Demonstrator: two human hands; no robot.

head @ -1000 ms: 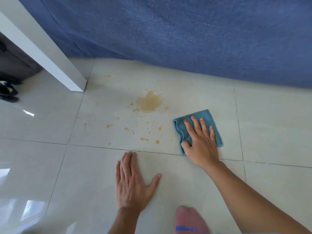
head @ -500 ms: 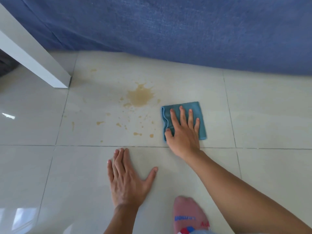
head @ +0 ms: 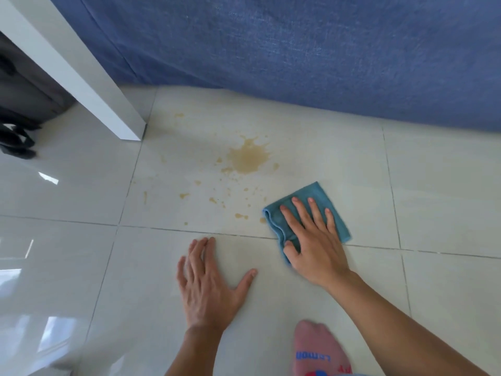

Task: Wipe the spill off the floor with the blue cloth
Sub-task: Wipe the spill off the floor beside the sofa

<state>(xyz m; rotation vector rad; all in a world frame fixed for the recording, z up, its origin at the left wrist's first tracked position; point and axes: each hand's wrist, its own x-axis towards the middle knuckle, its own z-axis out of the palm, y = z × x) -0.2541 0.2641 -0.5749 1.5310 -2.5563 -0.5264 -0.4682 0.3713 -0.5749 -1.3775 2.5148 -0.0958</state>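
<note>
A tan spill [head: 248,158] stains the pale floor tile [head: 325,158], with several small droplets scattered below and to its left. The folded blue cloth [head: 320,195] lies flat on the floor just right of the droplets, below and right of the main stain. My right hand [head: 311,240] presses down on the cloth with fingers spread, thumb at its left edge. My left hand [head: 208,286] rests flat on the tile nearer to me, fingers apart, holding nothing.
A blue fabric drape [head: 298,50] hangs along the far side down to the floor. A white furniture leg [head: 108,104] stands at the upper left, with dark items [head: 16,139] beyond it. My foot in a pink sock [head: 317,348] is at the bottom edge.
My right hand and the cloth have shifted slightly back toward me and rotated, staying right of the droplets. The stain looks unchanged. The left hand has stayed planted; the camera view moved.
</note>
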